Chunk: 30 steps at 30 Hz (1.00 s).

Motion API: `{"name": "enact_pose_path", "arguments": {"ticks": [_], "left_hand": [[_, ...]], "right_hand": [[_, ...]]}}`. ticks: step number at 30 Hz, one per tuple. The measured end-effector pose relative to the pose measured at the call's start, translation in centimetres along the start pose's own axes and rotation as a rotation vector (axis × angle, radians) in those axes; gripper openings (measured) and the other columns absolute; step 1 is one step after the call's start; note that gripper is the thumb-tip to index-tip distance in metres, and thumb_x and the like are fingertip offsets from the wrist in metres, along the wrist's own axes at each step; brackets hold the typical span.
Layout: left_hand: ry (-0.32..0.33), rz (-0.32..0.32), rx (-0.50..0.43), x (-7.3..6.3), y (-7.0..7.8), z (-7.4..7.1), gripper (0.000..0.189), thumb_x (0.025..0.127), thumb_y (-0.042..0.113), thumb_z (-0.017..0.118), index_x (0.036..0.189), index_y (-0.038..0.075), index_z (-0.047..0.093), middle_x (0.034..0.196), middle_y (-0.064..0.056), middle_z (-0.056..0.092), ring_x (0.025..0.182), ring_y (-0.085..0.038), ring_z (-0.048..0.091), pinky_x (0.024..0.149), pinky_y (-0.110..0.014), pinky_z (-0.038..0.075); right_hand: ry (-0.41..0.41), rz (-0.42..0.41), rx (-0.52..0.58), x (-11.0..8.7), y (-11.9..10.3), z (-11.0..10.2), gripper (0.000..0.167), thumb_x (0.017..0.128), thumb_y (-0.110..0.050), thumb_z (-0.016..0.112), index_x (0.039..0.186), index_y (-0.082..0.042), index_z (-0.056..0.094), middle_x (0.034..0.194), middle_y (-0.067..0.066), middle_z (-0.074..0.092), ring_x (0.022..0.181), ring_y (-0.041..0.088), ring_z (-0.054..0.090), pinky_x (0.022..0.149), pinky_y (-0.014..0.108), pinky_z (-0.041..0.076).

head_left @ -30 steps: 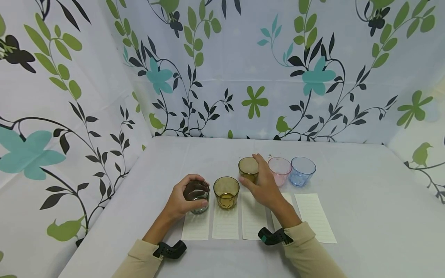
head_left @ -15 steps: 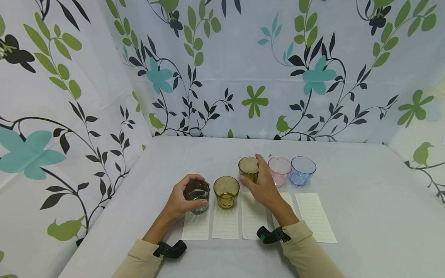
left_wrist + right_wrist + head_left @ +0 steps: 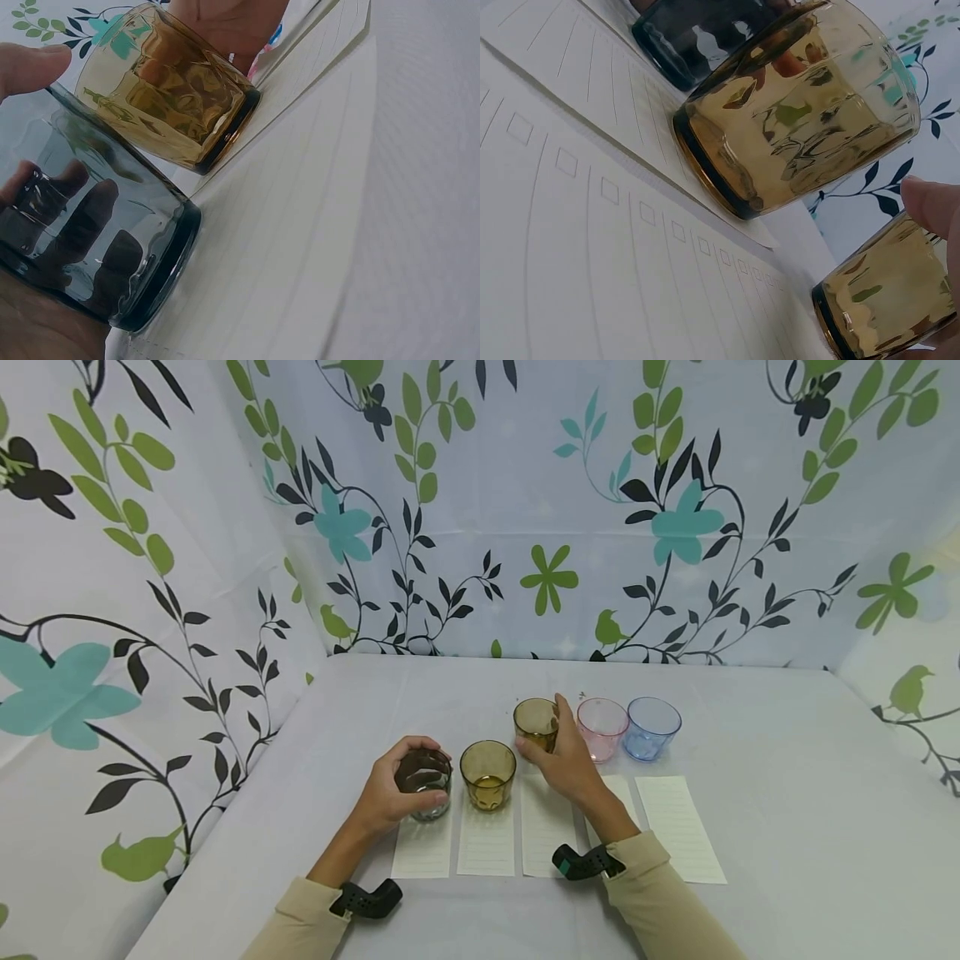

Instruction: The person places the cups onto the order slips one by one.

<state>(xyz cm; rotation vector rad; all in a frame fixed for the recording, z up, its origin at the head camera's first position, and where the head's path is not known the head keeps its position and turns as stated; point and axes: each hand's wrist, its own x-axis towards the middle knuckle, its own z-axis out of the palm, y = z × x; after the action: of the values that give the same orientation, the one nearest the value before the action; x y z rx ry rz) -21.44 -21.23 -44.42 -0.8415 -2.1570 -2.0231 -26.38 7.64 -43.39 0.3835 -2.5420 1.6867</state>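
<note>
Paper slips [image 3: 486,852]: five in a row, running from left of the front amber glass [image 3: 488,777] to its right; I read pale ruled lines on them.
Dark glass [image 3: 426,778]: just left of the front amber glass, held in the left hand [image 3: 386,793], thumb on the near side, the other fingers wrapped round the far wall.
Back amber glass [image 3: 534,720]: behind and to the right of the front amber glass, gripped by the right hand [image 3: 567,764] between thumb and fingers.
Pink glass [image 3: 602,731] and blue glass [image 3: 653,731]: side by side, farther right of and behind the front amber glass.
Right wrist view: gives me a line of small printed squares [image 3: 610,190] on a slip (too faint for me from the head camera).
Left wrist view: lets me see fingers [image 3: 91,214] through the dark glass, mostly hidden in the head view.
</note>
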Motion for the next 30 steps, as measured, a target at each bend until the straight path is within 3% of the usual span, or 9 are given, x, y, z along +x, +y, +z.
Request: {"name": "enact_pose_path", "arguments": {"ticks": [4,12,19,30], "left_hand": [[0.003,-0.003,-0.008,-0.06,-0.09,0.03,0.06,0.081,-0.003,0.079,0.131,-0.011,0.046,0.124,-0.027,0.059,0.111,-0.031,0.065,0.101,-0.049,0.053],[0.009,-0.007,0.002,-0.03,-0.14,-0.01,0.059,0.08,-0.002,0.079,0.131,-0.006,0.049,0.124,-0.026,0.06,0.111,-0.029,0.065,0.101,-0.048,0.054],[0.008,-0.005,0.01,0.03,-0.01,-0.05,0.062,0.08,-0.003,0.079,0.131,-0.014,0.045,0.124,-0.026,0.06,0.112,-0.033,0.065,0.101,-0.044,0.054],[0.01,-0.012,0.015,0.03,-0.14,-0.04,0.061,0.08,-0.002,0.079,0.131,-0.01,0.047,0.125,-0.024,0.06,0.112,-0.033,0.064,0.101,-0.045,0.054]], "right_hand": [[0.004,0.038,0.022,0.11,0.13,0.1,0.098,0.094,-0.034,0.072,0.163,-0.017,0.005,0.157,0.022,0.036,0.146,0.036,0.034,0.123,0.055,0.023],[0.03,0.054,0.069,0.27,0.14,0.28,0.089,0.094,-0.026,0.073,0.16,-0.015,0.015,0.154,0.02,0.039,0.141,0.036,0.041,0.119,0.053,0.032],[0.04,0.052,0.095,0.34,0.25,0.37,0.086,0.093,-0.025,0.075,0.158,-0.012,0.02,0.147,0.024,0.045,0.13,0.039,0.052,0.111,0.052,0.043],[0.053,0.034,0.111,0.25,0.37,0.45,0.086,0.092,-0.023,0.076,0.157,-0.012,0.022,0.146,0.024,0.045,0.129,0.04,0.053,0.109,0.052,0.045]]}}
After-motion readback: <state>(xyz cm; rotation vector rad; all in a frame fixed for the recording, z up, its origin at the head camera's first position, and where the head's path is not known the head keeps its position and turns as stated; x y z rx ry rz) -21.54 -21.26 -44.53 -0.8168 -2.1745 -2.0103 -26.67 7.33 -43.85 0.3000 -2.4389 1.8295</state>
